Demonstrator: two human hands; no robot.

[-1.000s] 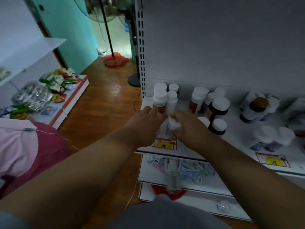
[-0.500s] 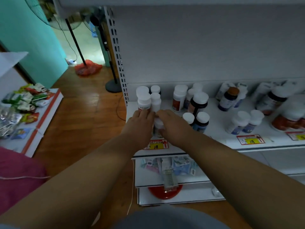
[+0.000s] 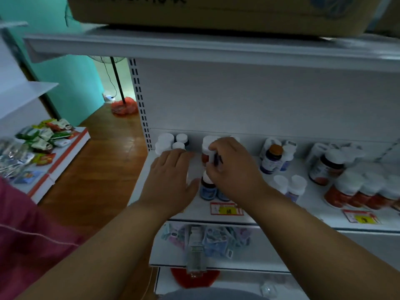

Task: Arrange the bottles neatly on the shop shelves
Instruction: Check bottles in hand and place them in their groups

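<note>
Two bare hands work at the left end of the white metal shelf (image 3: 255, 217): the left hand (image 3: 171, 180) lies flat with straight fingers, touching the four white-capped bottles (image 3: 171, 142) clustered in the back-left corner, while the right hand (image 3: 232, 167) curls its fingers round a dark white-capped bottle (image 3: 214, 158) held beside a red-brown bottle (image 3: 205, 152). Two blue-labelled bottles (image 3: 207, 189) stand near the front edge just below that hand, with bare shelf between them and the corner cluster.
</note>
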